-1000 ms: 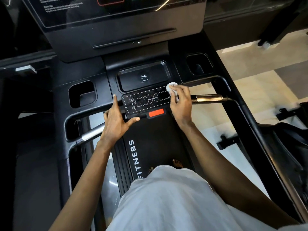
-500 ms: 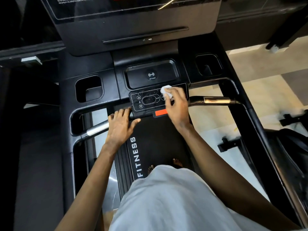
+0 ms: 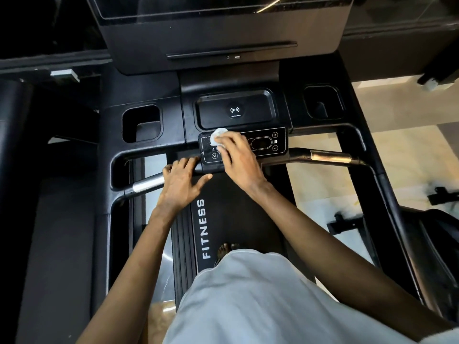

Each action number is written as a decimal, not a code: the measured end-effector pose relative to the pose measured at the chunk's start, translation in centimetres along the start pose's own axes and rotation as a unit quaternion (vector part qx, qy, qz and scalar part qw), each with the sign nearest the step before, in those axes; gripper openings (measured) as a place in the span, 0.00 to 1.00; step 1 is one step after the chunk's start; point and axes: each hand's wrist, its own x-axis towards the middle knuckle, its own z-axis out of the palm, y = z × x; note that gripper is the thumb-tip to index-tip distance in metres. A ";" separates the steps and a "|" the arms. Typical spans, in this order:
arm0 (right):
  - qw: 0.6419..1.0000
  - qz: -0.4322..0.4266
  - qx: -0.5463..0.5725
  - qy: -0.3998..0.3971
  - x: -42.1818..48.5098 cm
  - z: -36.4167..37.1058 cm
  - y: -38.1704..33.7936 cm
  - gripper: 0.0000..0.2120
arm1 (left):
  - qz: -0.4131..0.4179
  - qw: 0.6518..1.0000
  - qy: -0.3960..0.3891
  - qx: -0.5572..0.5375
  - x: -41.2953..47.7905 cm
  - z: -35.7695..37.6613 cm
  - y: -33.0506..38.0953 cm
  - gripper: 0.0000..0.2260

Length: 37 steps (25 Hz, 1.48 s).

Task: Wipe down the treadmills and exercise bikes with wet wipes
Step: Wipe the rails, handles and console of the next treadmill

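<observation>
Right hand (image 3: 236, 157), pinching the wet wipe (image 3: 218, 137), has swept from the control panel's (image 3: 270, 142) right end to its left; left hand (image 3: 181, 184) rests flat beside the panel. Panel pass seemingly complete.

Pale grey-white garment (image 3: 260, 301) over torso; forearms (image 3: 139, 256) bare; toes (image 3: 224, 250) bare.
</observation>
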 end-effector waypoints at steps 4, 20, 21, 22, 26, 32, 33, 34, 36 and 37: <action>1.000 -0.016 0.002 -0.014 -2.3 -1.3 2.2 0.10 | -0.021 0.999 0.008 -0.022 -1.2 -0.2 -0.8 0.28; 0.998 0.041 0.011 0.038 0.3 1.4 -1.4 0.11 | -0.049 0.994 0.060 -0.073 -3.3 0.0 -1.7 0.23; 1.000 0.023 0.004 0.019 0.3 1.7 -2.0 0.12 | -0.045 0.995 0.056 -0.070 -3.3 -0.1 -2.0 0.23; 1.000 0.003 -0.001 0.000 0.3 1.8 -2.3 0.12 | -0.040 0.996 0.051 -0.068 -3.3 -0.2 -2.3 0.23; 0.999 0.043 -0.002 0.026 1.0 1.3 -1.8 0.14 | -0.025 0.996 0.036 -0.073 -3.6 -0.8 -3.7 0.23; 0.999 -0.014 -0.036 -0.029 -2.8 2.8 -2.4 0.12 | 0.007 0.997 0.044 -0.068 -3.9 -1.0 -4.7 0.23; 0.999 0.012 -0.037 -0.002 -3.7 2.4 -1.5 0.12 | 0.005 0.997 0.045 -0.067 -3.9 -0.9 -4.7 0.23; 0.998 0.047 -0.038 0.033 -4.6 1.7 -0.5 0.12 | 0.002 0.997 0.045 -0.068 -3.9 -0.7 -4.8 0.23; 0.987 0.126 -0.033 0.089 -5.9 0.0 1.0 0.12 | 0.000 0.997 0.046 -0.064 -4.0 -0.5 -4.8 0.23; 0.979 0.168 -0.027 0.110 -6.1 -0.8 1.6 0.12 | -0.001 0.997 0.048 -0.060 -3.9 -0.5 -4.7 0.23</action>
